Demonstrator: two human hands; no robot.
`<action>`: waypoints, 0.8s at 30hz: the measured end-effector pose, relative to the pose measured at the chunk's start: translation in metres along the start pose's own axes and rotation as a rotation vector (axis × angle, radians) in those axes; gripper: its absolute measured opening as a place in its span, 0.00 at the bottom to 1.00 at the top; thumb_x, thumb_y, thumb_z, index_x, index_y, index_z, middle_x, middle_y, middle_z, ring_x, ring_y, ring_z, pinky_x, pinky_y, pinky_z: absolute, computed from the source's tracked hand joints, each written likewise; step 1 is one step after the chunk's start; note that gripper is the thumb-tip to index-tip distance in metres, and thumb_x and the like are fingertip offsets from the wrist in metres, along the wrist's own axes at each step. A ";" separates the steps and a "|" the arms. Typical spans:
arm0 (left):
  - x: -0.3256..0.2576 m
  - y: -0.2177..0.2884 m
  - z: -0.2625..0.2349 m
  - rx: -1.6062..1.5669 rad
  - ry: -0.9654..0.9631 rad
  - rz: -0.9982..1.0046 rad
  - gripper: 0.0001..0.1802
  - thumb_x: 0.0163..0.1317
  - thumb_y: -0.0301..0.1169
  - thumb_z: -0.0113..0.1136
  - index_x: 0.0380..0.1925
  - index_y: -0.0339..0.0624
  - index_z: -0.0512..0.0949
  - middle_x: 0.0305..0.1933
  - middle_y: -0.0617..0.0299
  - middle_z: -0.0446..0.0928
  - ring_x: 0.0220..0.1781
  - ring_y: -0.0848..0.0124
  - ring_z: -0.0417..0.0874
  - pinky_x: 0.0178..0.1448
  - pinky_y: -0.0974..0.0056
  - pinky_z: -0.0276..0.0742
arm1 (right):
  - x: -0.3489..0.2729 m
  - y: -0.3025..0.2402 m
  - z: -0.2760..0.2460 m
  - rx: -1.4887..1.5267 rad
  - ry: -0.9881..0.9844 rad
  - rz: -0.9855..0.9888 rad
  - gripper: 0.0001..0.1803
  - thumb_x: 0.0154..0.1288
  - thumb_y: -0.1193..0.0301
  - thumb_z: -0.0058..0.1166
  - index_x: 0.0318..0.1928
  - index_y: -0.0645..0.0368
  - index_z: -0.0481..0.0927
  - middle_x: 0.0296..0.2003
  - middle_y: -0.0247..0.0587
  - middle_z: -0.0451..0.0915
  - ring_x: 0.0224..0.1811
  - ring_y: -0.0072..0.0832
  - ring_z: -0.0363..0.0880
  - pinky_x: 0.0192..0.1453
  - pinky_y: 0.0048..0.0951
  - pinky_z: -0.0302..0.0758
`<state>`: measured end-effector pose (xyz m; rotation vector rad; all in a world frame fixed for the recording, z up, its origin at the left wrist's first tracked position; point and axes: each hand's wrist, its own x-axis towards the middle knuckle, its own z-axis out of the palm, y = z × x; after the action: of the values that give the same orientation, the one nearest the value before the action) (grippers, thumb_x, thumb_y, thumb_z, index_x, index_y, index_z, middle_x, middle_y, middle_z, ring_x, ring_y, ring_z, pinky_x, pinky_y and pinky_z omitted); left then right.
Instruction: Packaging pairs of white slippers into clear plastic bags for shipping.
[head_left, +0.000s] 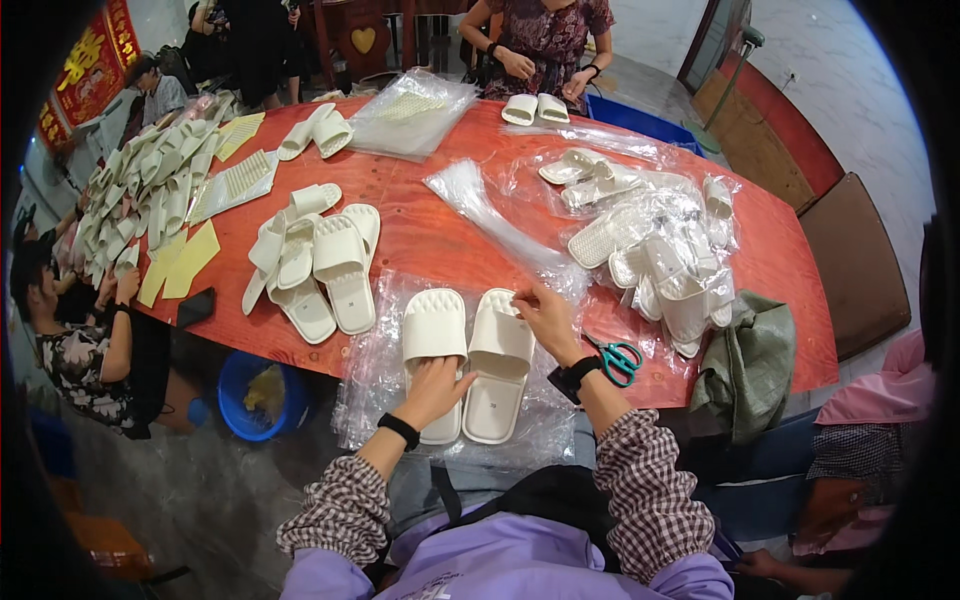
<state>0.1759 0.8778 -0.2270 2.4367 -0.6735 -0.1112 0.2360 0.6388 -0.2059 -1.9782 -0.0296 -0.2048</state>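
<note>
Two cream slippers lie side by side, toes away from me, on clear plastic bags (pixel 362 395) at the table's near edge. My left hand (pixel 433 388) has its fingers tucked under the strap of the left slipper (pixel 434 325), so their tips are hidden. Its thumb points toward the right slipper (pixel 497 395). At that slipper's toe end, my right hand (pixel 548 320) has thumb and forefinger bent together on the strap's far right edge. Beside my right wrist lie teal-handled scissors (pixel 620 362).
Loose slippers (pixel 343 268) sit left of the bags, and bagged slippers (pixel 665 260) pile up on the right. Flat clear bags (pixel 490 212) lie mid-table. A green cloth sack (pixel 745 365) hangs at the right edge. Co-workers stand or sit around the red table (pixel 400 180).
</note>
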 end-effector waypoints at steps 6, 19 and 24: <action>0.013 -0.007 0.030 0.183 0.047 0.027 0.23 0.63 0.45 0.56 0.36 0.30 0.77 0.40 0.41 0.77 0.45 0.46 0.76 0.54 0.48 0.68 | 0.018 -0.015 0.041 0.088 -0.154 0.103 0.14 0.60 0.77 0.53 0.47 0.66 0.76 0.38 0.51 0.80 0.31 0.38 0.83 0.36 0.35 0.80; 0.008 -0.007 0.026 0.122 0.004 0.049 0.22 0.60 0.40 0.59 0.45 0.31 0.74 0.44 0.42 0.77 0.49 0.47 0.76 0.58 0.50 0.67 | 0.033 -0.027 0.070 -0.062 -0.267 -0.025 0.16 0.62 0.71 0.51 0.48 0.64 0.81 0.46 0.55 0.81 0.47 0.47 0.81 0.55 0.37 0.74; -0.011 0.013 -0.004 0.280 0.134 0.243 0.23 0.56 0.35 0.61 0.49 0.32 0.74 0.47 0.47 0.77 0.48 0.49 0.77 0.57 0.52 0.69 | 0.014 -0.036 0.038 0.137 -0.168 -0.030 0.12 0.65 0.74 0.50 0.47 0.63 0.79 0.37 0.45 0.85 0.39 0.31 0.83 0.44 0.29 0.76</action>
<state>0.1617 0.8759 -0.2170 2.5716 -0.9712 0.2580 0.2509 0.6865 -0.1860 -1.8543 -0.1780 -0.0537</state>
